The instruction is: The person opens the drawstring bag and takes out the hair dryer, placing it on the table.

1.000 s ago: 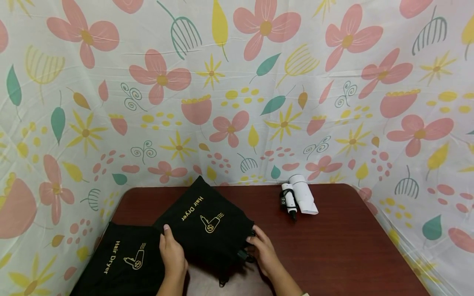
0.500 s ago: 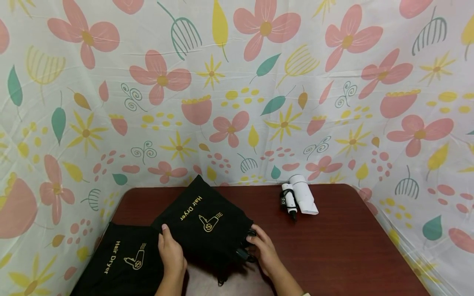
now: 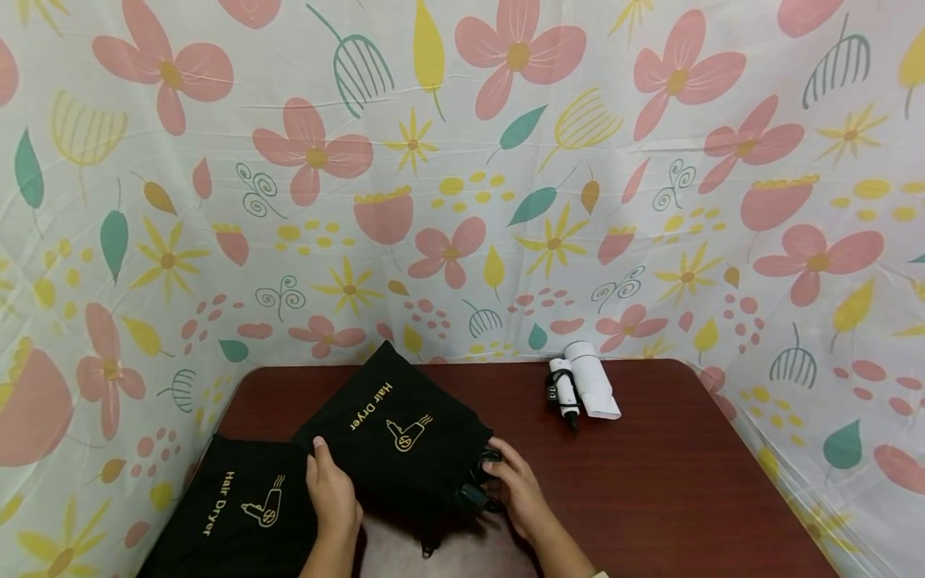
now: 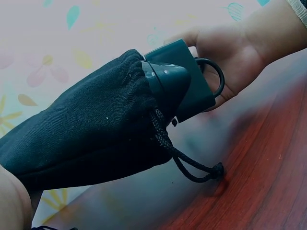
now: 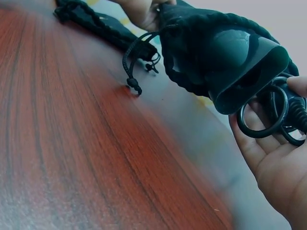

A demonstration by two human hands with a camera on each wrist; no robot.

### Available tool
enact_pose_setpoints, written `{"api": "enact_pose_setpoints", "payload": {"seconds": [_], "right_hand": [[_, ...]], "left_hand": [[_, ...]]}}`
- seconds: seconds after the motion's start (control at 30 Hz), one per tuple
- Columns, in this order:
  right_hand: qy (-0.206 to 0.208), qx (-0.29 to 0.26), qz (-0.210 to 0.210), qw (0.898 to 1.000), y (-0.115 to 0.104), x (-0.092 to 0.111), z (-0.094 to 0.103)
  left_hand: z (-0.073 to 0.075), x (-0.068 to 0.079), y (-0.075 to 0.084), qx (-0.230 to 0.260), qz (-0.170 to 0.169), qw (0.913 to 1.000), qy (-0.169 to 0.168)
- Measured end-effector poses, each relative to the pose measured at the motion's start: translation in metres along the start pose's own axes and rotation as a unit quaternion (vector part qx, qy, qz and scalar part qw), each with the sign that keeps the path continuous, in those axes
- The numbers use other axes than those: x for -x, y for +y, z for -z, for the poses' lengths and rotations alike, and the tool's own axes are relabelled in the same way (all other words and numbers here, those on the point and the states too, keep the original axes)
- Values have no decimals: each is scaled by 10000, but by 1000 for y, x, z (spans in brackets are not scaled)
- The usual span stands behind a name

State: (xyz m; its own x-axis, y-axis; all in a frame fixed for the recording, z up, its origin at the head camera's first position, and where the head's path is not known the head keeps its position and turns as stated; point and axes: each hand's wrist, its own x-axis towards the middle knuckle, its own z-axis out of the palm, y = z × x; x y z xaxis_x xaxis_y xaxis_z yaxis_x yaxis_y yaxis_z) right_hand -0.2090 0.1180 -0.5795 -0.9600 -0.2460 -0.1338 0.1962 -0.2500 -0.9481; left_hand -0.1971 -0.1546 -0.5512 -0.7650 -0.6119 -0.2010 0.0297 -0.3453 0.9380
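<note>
A black drawstring bag with gold "Hair Dryer" lettering is held tilted above the table, its mouth toward the right. My left hand grips the bag's left side, thumb on top. Out of the mouth sticks the dark flat nozzle of what looks like a hair dryer; the rest is hidden inside. At the mouth, my right hand holds a looped black cord, thumb over it and palm beneath. The drawstring dangles from the mouth's edge.
A second black "Hair Dryer" bag lies at the table's left. Toward the back right sit a white roll and a slim white device wrapped with black cord. Behind the brown table hangs a flowered curtain.
Both hands and the held bag have shifted slightly left. The dark nozzle shows a little more at the bag's mouth. The other things have stayed in place.
</note>
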Motion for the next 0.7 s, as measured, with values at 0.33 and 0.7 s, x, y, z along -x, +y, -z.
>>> {"api": "enact_pose_setpoints", "payload": {"seconds": [0.33,0.7], "right_hand": [[-101,86,87,9999,0,1,3],[-185,171,-25,9997,-1,1,7]], "left_hand": [[1,-2,1,215,-109,9997,90],[3,-8,4,348,85,9993,-129]]}}
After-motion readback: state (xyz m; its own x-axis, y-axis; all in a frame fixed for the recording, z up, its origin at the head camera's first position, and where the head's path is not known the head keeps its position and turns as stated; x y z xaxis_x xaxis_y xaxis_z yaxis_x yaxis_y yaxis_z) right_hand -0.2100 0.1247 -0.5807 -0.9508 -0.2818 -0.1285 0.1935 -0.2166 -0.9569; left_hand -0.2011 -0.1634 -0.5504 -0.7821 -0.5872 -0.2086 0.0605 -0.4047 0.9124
